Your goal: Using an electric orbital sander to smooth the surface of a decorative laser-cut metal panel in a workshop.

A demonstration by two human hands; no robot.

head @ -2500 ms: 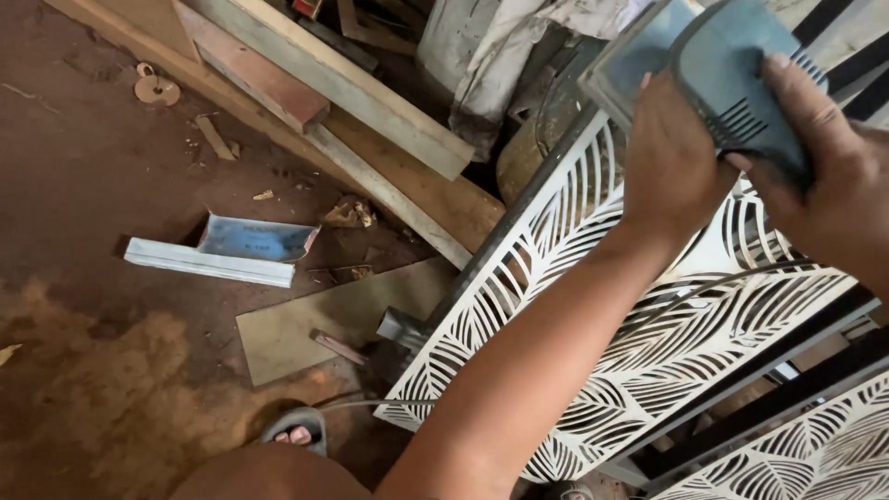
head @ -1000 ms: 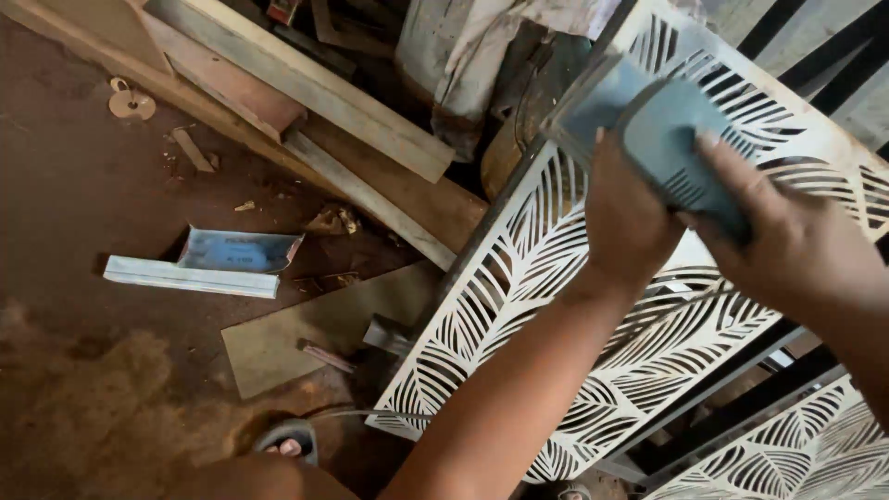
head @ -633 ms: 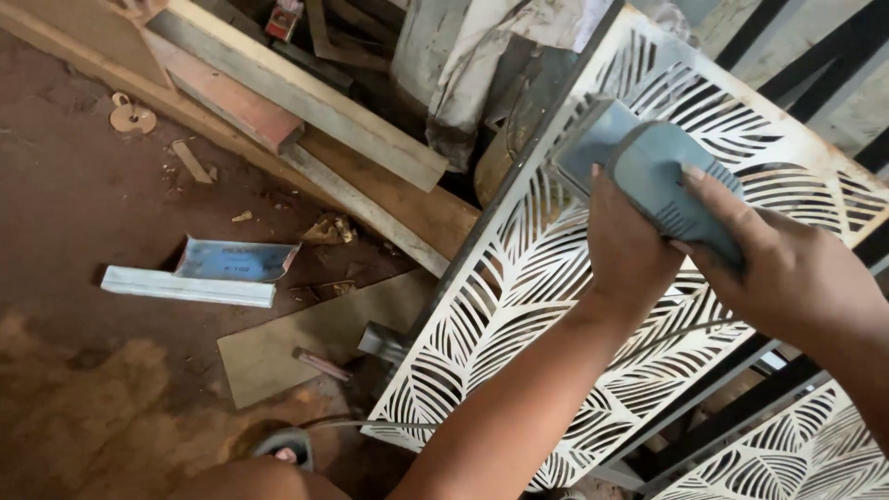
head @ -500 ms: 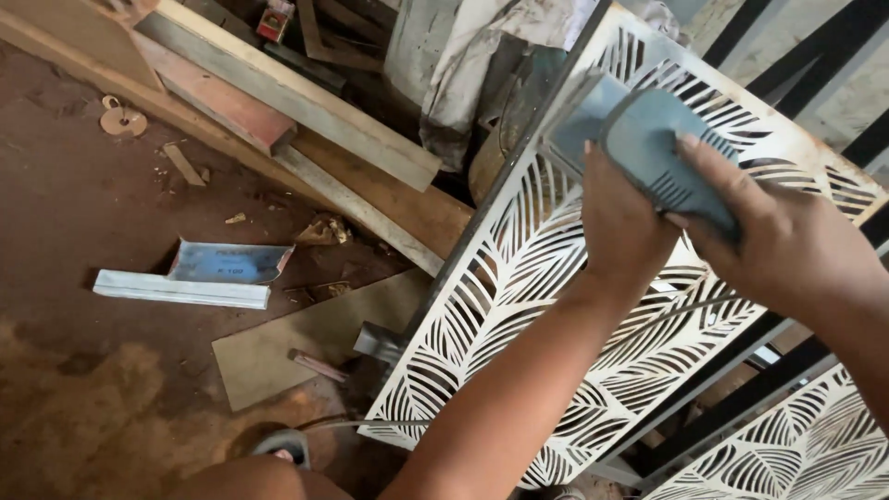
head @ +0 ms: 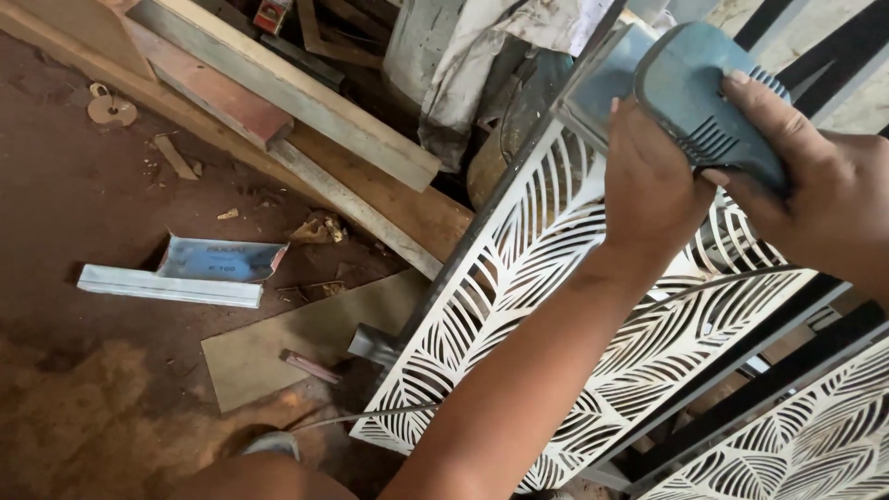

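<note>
A blue-grey electric sander [head: 681,88] rests on a white panel [head: 519,306] cut through with a leaf pattern, near the panel's upper left edge. My right hand [head: 815,185] is wrapped over the sander's rear handle. My left hand [head: 653,185] presses against the sander's front and side, with the forearm running down to the lower left. The sander's base plate sits partly over the panel's edge. Its power cord trails across the panel.
Long wooden planks [head: 306,102] lie stacked at the upper left. On the brown dusty floor [head: 83,222] lie a sandpaper sheet [head: 218,259], a white strip [head: 167,287] and a flat board [head: 296,347]. Sawdust [head: 83,417] is piled lower left. Another cut panel [head: 796,454] stands lower right.
Both hands have kept their hold on the sander, working it along the panel's upper left edge; it now sits higher and further right in view as the camera shifted.
</note>
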